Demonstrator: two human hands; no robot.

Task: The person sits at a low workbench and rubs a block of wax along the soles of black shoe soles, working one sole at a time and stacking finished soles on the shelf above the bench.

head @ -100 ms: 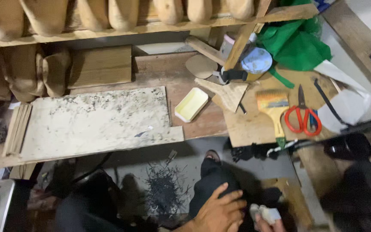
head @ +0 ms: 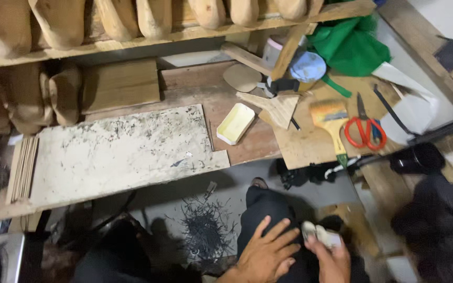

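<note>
A cramped workshop: wooden shoe forms line the shelf (head: 184,32) across the top of the frame, and below it the tabletop (head: 247,141) carries a scratched pale cutting board (head: 116,152) at centre left, a small cream tray (head: 235,123), a yellow-bristled brush (head: 331,118) and red-handled scissors (head: 365,131) toward the right. Dark shavings (head: 205,228) litter the floor under the board. At the bottom edge I see my left hand (head: 266,254) lying flat, fingers spread and holding nothing, on a dark-trousered knee (head: 266,207). Just right of it my right hand (head: 331,257) is closed around a small whitish piece (head: 321,233), which I can't identify. Compared with a moment earlier, almost nothing has shifted; both hands sit where they were, so the work remains paused at the lap.
</note>
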